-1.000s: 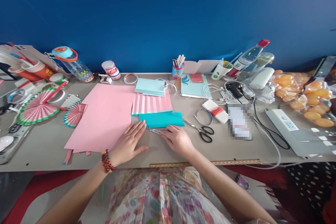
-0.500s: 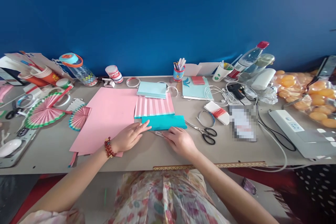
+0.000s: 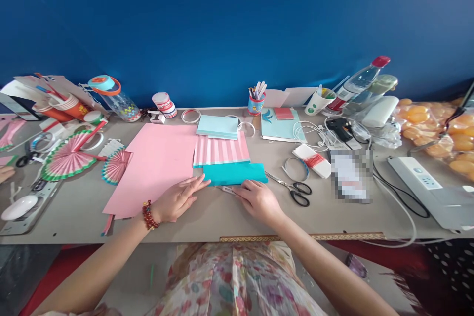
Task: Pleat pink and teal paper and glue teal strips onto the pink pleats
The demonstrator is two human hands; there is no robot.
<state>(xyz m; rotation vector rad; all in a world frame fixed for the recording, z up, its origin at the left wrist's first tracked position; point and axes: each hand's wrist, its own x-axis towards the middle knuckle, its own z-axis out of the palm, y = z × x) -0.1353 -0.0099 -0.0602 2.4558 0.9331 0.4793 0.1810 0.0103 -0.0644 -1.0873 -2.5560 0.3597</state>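
A folded teal sheet of paper (image 3: 233, 173) lies in front of me, over the lower edge of a pink-and-white striped sheet (image 3: 222, 150). My right hand (image 3: 259, 201) is closed around a small pale utility knife (image 3: 227, 189), whose thin tip points left along the paper's near edge; most of the handle is hidden under the fingers. With fingers stretched out, my left hand (image 3: 179, 200) reaches the teal paper's lower left corner; whether it touches is hard to tell. Beneath that hand is a large pink sheet (image 3: 159, 158). Light blue folded paper (image 3: 217, 126) rests above the stripes.
Black-handled scissors (image 3: 298, 192) lie right of the teal paper, near a white card wound with red thread (image 3: 313, 160). Pleated paper fans (image 3: 68, 155) are on the left. A pen cup (image 3: 256, 101) stands by the wall. Another person's hand (image 3: 5, 174) shows at the left edge.
My left hand has drawn back slightly left, off the top of the teal paper to its corner. My right hand stays at the near edge with the knife. The whole view has shifted a little.
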